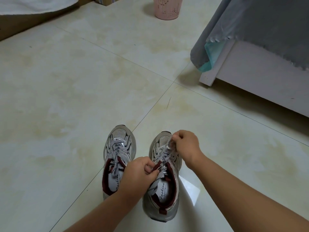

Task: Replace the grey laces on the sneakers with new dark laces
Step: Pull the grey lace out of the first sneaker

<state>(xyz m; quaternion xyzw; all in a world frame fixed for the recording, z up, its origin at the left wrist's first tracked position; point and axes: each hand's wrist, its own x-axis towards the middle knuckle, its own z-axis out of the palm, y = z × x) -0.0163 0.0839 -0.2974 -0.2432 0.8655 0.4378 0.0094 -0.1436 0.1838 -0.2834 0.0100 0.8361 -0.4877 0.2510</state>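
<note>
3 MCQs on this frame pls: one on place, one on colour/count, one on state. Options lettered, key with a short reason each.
1. Which sneaker are both hands working on?
A. the one on the left of the picture
B. the one on the right of the picture
C. neither

2. What colour is the perforated bin at the top of the picture?
A. blue
B. black
C. pink

3. What is the right hand doing?
A. pinching a grey lace near the toe
B. lying flat on the floor
C. holding the bin

Key: B, the left hand and right hand are both at the right sneaker, and neither touches the left sneaker. C, the bin is pink. A, its fingers are curled round the grey lace above the toe end.
</note>
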